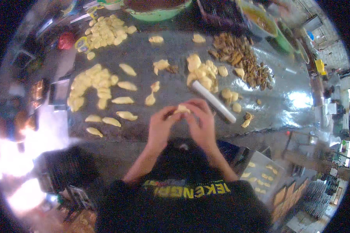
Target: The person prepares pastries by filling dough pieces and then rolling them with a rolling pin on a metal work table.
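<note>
Near the table's front edge, my left hand (161, 122) and my right hand (201, 121) come together around a small piece of pale dough (182, 109). Fingers of both hands are closed on it, and they partly hide it. Just right of my right hand lies a white rolling pin (214, 101), slanting across the table. Beyond it sits a heap of dough pieces (202, 72). To the left of my left hand are several shaped, pointed dough pieces (123, 100). A twisted dough strip (152, 93) lies just beyond my hands.
A brown pile of filling-like chunks (243, 58) spreads at the back right. Dough balls gather at the back left (111, 31) and left (91, 81). A green basin (157, 14) and a dark crate (221, 13) line the far side. A tray (262, 174) with dough pieces stands lower right.
</note>
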`<act>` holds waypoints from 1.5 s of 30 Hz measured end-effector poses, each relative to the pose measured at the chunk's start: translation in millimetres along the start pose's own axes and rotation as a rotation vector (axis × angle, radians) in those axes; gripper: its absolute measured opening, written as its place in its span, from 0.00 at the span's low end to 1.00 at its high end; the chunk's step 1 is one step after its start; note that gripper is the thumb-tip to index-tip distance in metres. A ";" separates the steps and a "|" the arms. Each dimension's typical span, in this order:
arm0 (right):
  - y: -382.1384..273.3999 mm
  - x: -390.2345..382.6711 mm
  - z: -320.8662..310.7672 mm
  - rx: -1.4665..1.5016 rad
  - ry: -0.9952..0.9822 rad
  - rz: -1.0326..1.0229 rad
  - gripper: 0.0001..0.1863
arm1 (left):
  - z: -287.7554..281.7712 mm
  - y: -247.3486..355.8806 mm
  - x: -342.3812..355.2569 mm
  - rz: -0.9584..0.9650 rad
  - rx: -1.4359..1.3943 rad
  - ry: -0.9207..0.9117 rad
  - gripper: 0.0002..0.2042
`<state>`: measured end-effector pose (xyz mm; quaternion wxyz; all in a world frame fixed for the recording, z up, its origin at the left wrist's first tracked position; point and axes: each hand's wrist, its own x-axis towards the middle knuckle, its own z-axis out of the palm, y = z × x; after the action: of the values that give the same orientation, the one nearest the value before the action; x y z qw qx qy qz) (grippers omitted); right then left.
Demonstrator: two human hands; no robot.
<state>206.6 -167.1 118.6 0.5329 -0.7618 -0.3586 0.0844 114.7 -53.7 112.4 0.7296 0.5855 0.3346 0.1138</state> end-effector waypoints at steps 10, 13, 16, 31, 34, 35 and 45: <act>0.4 -12.1 -13.6 -0.237 -0.104 -0.184 0.27 | 4.3 -21.8 -0.2 -0.091 -0.440 -0.079 0.10; 0.0 -11.0 -12.4 -0.259 -0.007 -0.139 0.20 | 4.8 -22.1 -1.4 -0.043 -0.331 -0.054 0.12; 5.5 -12.1 -11.9 -0.258 -0.045 -0.053 0.16 | 10.8 -2.4 -8.5 0.463 0.021 0.097 0.16; -11.3 -20.1 5.4 1.453 0.125 0.837 0.15 | 29.4 1.1 5.0 0.328 -0.121 -0.186 0.07; -13.1 -9.2 6.4 1.468 0.094 0.670 0.20 | 28.7 -1.3 11.3 0.209 -0.245 -0.211 0.10; -6.6 -9.8 11.0 1.698 0.098 0.595 0.23 | 27.0 -0.4 12.2 0.204 -0.279 -0.191 0.13; -60.4 187.4 24.0 0.591 0.121 0.053 0.27 | -65.9 43.9 19.5 0.511 0.156 -0.034 0.32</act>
<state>303.3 -19.3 208.8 0.7495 -0.5864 -0.2662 0.1532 98.3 21.2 140.4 0.6352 0.7073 0.1715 0.2585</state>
